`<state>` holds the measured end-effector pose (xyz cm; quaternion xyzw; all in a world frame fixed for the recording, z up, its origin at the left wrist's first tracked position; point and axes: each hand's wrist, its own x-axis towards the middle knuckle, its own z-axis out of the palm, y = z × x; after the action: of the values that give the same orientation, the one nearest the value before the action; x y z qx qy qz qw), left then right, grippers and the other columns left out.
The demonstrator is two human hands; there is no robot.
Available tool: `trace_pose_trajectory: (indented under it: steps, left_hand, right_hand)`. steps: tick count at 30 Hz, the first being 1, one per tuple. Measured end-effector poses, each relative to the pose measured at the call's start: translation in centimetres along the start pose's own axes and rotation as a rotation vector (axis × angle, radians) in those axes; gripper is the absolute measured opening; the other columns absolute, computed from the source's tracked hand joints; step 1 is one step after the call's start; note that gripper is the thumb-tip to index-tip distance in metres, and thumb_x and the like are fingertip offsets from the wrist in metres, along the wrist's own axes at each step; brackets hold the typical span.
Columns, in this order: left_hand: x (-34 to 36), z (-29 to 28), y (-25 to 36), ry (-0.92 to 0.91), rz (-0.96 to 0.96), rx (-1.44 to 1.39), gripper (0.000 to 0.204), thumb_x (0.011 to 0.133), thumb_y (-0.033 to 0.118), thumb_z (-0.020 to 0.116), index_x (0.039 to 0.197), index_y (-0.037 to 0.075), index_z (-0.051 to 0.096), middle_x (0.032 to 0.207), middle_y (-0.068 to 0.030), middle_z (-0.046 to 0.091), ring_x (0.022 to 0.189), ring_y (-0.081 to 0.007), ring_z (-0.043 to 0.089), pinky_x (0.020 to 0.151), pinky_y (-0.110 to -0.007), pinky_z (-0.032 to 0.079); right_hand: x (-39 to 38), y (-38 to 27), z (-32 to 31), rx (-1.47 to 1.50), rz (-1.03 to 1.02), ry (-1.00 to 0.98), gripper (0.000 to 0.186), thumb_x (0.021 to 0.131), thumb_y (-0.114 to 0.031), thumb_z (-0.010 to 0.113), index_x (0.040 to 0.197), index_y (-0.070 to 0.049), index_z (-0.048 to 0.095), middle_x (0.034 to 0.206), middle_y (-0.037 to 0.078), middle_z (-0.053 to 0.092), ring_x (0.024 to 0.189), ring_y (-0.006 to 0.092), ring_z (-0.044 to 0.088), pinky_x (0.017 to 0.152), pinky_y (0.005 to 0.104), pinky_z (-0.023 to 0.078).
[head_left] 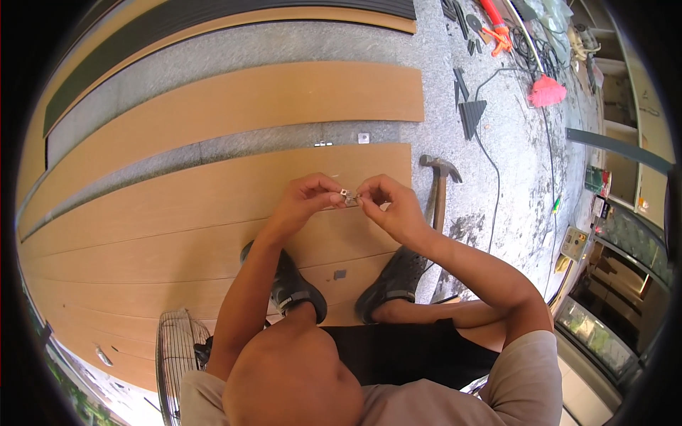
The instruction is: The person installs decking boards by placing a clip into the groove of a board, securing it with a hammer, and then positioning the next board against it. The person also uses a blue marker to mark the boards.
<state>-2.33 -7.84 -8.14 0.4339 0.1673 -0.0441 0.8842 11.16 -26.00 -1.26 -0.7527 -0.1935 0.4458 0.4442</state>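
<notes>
In front of me, my left hand pinches a small silvery metal clip between thumb and fingers. My right hand is closed at the clip's right side. Its fingertips meet the metal, and whatever small piece they pinch is too small to name. Both hands are above a brown plank. Beyond them, a square metal clip and a few small metal pieces lie in the gap before another plank. A claw hammer lies right of the plank's end.
My dark shoes stand on joined planks, with a small grey piece between them. A wire fan guard is at lower left. Rightward on the stained floor are a black cable, dark offcuts and a pink brush.
</notes>
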Motion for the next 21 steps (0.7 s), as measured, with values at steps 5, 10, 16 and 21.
trace_pose_trajectory:
  steps: [5, 10, 16, 21]
  left_hand:
    - [-1.5, 1.4, 4.0, 0.040, 0.263, 0.007, 0.017, 0.090, -0.010, 0.066, 0.103, -0.001, 0.068, 0.102, -0.0090, 0.070, 0.097, -0.0170, 0.066, 0.085, -0.032, 0.055]
    - [-2.4, 3.2, 8.3, 0.028, 0.549, 0.247, 0.022, 0.083, -0.018, 0.064, 0.097, -0.001, 0.066, 0.104, -0.0158, 0.069, 0.096, -0.0223, 0.068, 0.084, -0.034, 0.057]
    - [-3.7, 4.5, 10.6, 0.079, 0.717, 0.230, 0.022, 0.081, -0.019, 0.066, 0.092, 0.000, 0.066, 0.101, -0.0169, 0.070, 0.091, -0.0239, 0.070, 0.077, -0.033, 0.057]
    - [-4.0, 4.7, 10.7, 0.099, 0.704, 0.219, 0.022, 0.081, -0.019, 0.066, 0.092, 0.000, 0.065, 0.101, -0.0179, 0.070, 0.090, -0.0237, 0.070, 0.077, -0.034, 0.057]
  right_hand:
    - [-0.3, -6.1, -0.2, -0.181, -0.460, 0.090, 0.019, 0.083, 0.003, 0.074, 0.099, -0.004, 0.067, 0.094, 0.008, 0.064, 0.079, 0.0163, 0.063, 0.069, 0.0288, 0.052]
    - [-1.3, -9.4, -1.0, -0.352, -0.817, 0.144, 0.027, 0.076, 0.009, 0.075, 0.097, -0.006, 0.068, 0.093, 0.009, 0.063, 0.077, 0.0236, 0.062, 0.065, 0.0314, 0.051]
    - [-1.8, -11.1, -0.5, -0.333, -0.975, 0.140, 0.028, 0.073, 0.012, 0.075, 0.094, -0.005, 0.068, 0.090, 0.010, 0.063, 0.075, 0.0246, 0.061, 0.061, 0.0321, 0.049]
    - [-1.6, -11.1, -0.4, -0.320, -0.994, 0.142, 0.027, 0.073, 0.013, 0.075, 0.093, -0.004, 0.068, 0.090, 0.010, 0.063, 0.075, 0.0241, 0.061, 0.060, 0.0319, 0.048]
